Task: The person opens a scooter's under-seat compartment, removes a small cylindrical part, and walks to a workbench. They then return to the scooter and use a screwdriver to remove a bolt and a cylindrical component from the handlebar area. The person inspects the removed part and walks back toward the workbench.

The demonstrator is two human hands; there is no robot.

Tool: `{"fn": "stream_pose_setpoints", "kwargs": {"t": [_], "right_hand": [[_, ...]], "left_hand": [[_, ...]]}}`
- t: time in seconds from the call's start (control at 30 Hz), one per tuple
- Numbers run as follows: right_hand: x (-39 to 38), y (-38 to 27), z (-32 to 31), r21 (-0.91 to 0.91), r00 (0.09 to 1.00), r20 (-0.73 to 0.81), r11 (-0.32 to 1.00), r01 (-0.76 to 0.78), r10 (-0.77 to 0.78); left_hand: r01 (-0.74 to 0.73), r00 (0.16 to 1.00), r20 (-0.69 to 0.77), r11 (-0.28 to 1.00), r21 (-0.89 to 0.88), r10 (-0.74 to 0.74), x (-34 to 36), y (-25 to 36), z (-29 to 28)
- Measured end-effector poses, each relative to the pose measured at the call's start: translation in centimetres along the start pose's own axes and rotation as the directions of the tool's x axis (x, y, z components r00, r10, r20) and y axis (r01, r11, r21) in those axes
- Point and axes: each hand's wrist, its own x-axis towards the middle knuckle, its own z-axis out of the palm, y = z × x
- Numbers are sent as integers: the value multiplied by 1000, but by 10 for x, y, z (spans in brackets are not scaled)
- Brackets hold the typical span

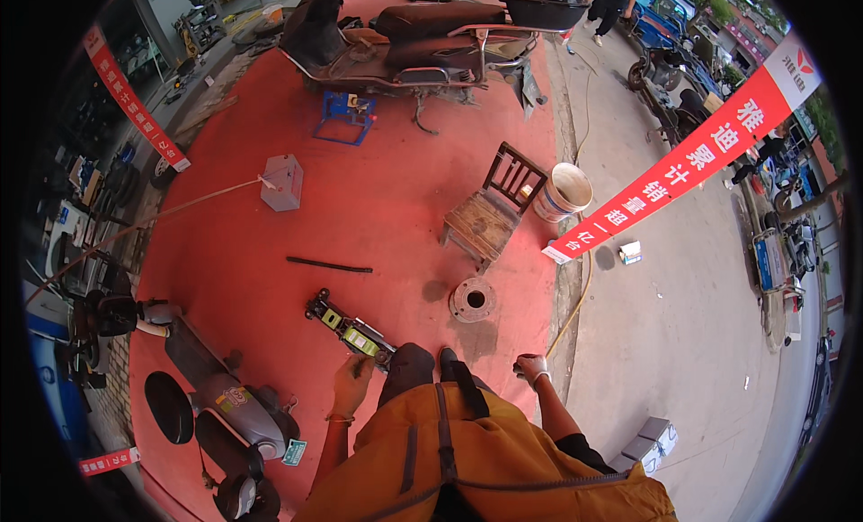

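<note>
My left hand (352, 381) hangs at my left side with curled fingers, overlapping the end of a green floor jack (346, 331) in the view; whether they touch, and what the hand holds, I cannot make out. My right hand (530, 367) is at my right side, dark over the fingers, which are bent closed; what is in them is unclear. Ahead of me lie a black bar (329, 264) and a round rusty metal flange (460, 302), with a worn wooden chair (476, 227) beyond them on the red floor.
Scooters (431, 46) (207, 378) stand ahead and at left. Also around are a white bucket (557, 199), grey box (280, 190), blue frame (342, 118), red banners (674, 172), cartons (643, 446), a hose (571, 324) along the concrete edge and a person (611, 5) near parked vehicles.
</note>
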Motion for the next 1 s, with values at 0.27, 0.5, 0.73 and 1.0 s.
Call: {"fn": "stream_pose_setpoints", "kwargs": {"t": [0.27, 0.5, 0.73, 1.0], "right_hand": [[95, -275, 133, -108, 916, 204, 922, 372, -345], [235, -334, 201, -421, 961, 260, 885, 199, -92], [316, -371, 277, -743, 879, 417, 470, 477, -233], [398, -548, 376, -903, 911, 412, 126, 410, -13]], "left_hand": [[133, 985, -113, 991, 8, -131, 158, 20, -28], [148, 964, -198, 978, -144, -175, 306, 40, -97], [68, 986, -139, 981, -181, -94, 435, 79, -181], [2, 984, -174, 980, -198, -37, 633, 125, -230]]}}
